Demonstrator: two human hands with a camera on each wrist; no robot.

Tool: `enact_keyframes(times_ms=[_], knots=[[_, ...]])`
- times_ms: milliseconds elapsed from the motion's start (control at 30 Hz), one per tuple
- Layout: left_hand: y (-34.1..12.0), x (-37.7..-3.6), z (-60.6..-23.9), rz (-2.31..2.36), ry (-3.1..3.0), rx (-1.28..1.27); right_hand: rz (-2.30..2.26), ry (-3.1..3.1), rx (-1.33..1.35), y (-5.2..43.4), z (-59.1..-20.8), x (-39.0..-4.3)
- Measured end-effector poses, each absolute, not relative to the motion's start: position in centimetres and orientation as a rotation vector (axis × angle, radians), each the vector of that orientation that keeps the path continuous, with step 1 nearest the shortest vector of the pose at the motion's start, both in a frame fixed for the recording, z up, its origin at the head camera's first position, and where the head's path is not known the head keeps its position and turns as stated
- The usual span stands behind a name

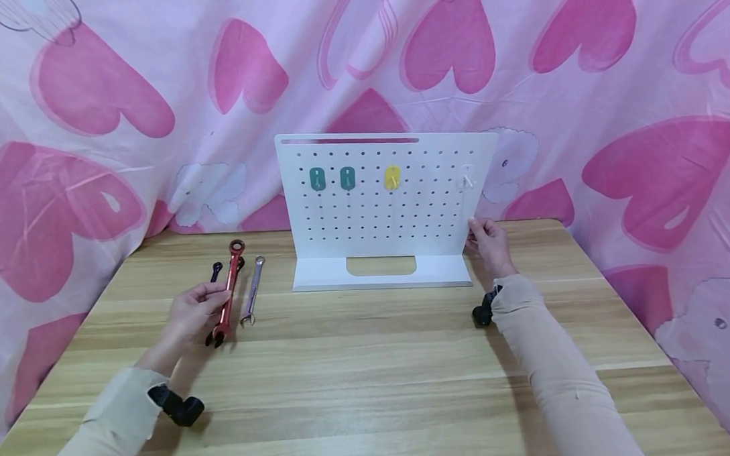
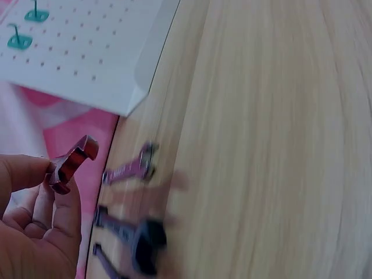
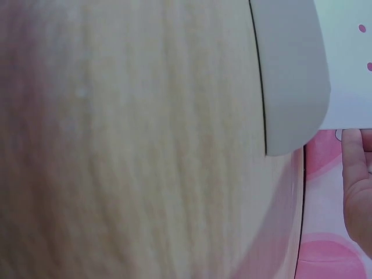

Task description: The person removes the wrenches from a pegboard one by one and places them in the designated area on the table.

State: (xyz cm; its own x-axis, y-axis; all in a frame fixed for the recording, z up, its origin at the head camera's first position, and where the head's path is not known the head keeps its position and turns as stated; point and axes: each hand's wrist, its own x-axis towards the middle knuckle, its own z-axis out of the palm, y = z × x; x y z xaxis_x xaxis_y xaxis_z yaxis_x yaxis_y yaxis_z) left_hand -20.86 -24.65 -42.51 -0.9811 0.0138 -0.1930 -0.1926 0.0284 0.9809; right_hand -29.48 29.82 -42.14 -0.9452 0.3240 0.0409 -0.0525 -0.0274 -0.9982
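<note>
My left hand [image 1: 193, 311] pinches a red combination wrench [image 1: 226, 315] between thumb and fingers, its ring end pointing away and its open jaw toward me. In the left wrist view, that red wrench [image 2: 71, 165] is raised over the table. Below it lie a silver wrench [image 1: 255, 289], a larger dark wrench [image 2: 125, 229] and a small dark wrench [image 1: 216, 271]. A white pegboard [image 1: 377, 217] stands upright on its base. My right hand [image 1: 491, 244] holds the board's right edge near the bottom, fingertips at the edge.
Two green hooks [image 1: 332, 179], a yellow hook [image 1: 392, 177] and a white hook [image 1: 466, 177] are fixed on the pegboard. The wooden table [image 1: 370, 389] runs back to a pink heart-patterned curtain [image 1: 244, 64]. Both wrists wear black cameras [image 1: 177, 406].
</note>
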Motion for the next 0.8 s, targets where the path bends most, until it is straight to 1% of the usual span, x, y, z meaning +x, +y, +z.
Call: enact_keyframes(times_ms=[167, 567, 800], knots=[[-26.7, -21.0, -43.0, 1.987, 2.235, -0.174, 2.054, -1.998, -0.29, 29.9, -42.2, -29.5], [-28.1, -19.7, -40.9, 1.767, 2.406, -0.229, 2.08, -2.021, -0.399, 29.0, -40.4, -28.7], [-29.3, -19.7, -40.6, 1.601, 2.489, -0.252, 2.095, -1.981, -0.359, 29.6, -41.4, -29.3]])
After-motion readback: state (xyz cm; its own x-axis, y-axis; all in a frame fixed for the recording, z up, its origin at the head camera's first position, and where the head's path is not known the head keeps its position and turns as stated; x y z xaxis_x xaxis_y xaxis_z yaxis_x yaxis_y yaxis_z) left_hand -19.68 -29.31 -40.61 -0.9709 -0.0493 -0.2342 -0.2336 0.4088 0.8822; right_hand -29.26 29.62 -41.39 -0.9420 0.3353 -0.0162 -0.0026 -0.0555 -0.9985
